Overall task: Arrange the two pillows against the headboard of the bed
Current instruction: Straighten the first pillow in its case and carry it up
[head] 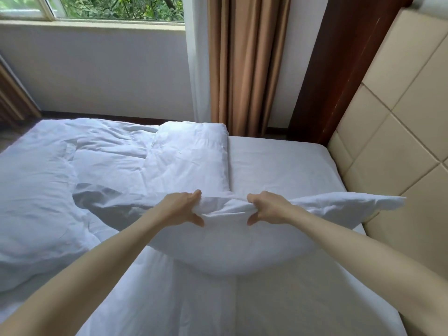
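Observation:
I hold a white pillow above the bed, gripping its top edge with both hands. My left hand pinches the edge left of centre and my right hand pinches it right of centre. The pillow sags below my hands and its right corner points at the beige padded headboard on the right. A second white pillow lies on the left part of the bed, away from the headboard. The white sheet beside the headboard is bare.
A folded white duvet lies across the middle of the bed. Behind the bed are a white wall, a window, a white sheer and tan curtains. A dark wooden panel stands next to the headboard.

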Demonstrator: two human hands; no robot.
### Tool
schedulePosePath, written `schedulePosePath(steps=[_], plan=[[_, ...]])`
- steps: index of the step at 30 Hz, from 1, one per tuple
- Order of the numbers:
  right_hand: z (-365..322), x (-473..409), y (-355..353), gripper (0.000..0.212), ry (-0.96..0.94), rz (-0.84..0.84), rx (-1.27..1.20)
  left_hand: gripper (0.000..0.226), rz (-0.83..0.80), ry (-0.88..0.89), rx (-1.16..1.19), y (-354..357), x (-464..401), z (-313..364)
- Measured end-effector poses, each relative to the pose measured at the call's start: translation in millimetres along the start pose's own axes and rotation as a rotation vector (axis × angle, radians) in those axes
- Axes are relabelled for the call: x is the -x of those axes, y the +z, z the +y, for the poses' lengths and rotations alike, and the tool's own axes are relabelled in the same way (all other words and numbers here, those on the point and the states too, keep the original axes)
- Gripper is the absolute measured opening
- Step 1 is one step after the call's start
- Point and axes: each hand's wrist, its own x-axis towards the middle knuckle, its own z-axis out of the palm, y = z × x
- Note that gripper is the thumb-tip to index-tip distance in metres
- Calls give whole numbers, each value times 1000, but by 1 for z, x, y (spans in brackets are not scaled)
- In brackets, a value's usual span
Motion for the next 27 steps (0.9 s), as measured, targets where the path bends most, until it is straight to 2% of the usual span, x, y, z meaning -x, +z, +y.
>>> schedulePosePath(steps=[2,5,8,10,12,16,22,27], plan=[[-2,6,-13,39,4,75,64,56,62,-16,28,-10,0,6],[0,12,-60,36,2,223,-18,46,284,-36,144,-52,-9,12],[4,21,-112,57,-70,531,-227,51,566,-55,302,-100,-23,20],[8,27,-130,63,-81,654,-278,52,664,-53,369,-119,-33,26],[14,31,-132,61,-43,618,-228,50,627,-37,342,-123,-41,32],[32,34,-98,59,6,400,-194,47,386,16,219,-92,-47,43],[53,29,-90,60,11,420,-277,54,421,45,277,-86,-57,46],[58,18,-86,35,120,153,-55,53,373,23,257,-81,-63,49]])
